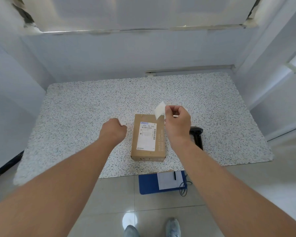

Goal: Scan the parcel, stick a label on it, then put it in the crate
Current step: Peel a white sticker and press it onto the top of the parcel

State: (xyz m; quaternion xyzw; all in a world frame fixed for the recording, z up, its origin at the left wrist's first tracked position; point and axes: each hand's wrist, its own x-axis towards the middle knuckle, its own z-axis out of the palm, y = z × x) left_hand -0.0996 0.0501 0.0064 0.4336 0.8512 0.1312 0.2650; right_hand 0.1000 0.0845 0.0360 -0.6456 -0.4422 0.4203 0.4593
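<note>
Right of the right hand [177,124], black scanner [197,135] partly hidden behind the wrist. Below the pinched white label [160,110], parcel [148,139] print too small to read. Left hand [114,130] fingers curled out of sight.

1. The cardboard parcel [148,138] on the counter [75,117] carries a white shipping label [147,136] on its top face. The largest print there, near the label's far edge, reads roughly "530 D5 065"; the first digits are not sharp.
2. Under that number runs a barcode, and a second, narrower barcode stands along the label's right edge. The small lines of print between them are too blurred to read.
3. Pale block lettering runs along the parcel's right side, beside the label; it cannot be made out.
4. The small white sticker [160,110] in the right hand's grip [177,123] shows no readable print.
</note>
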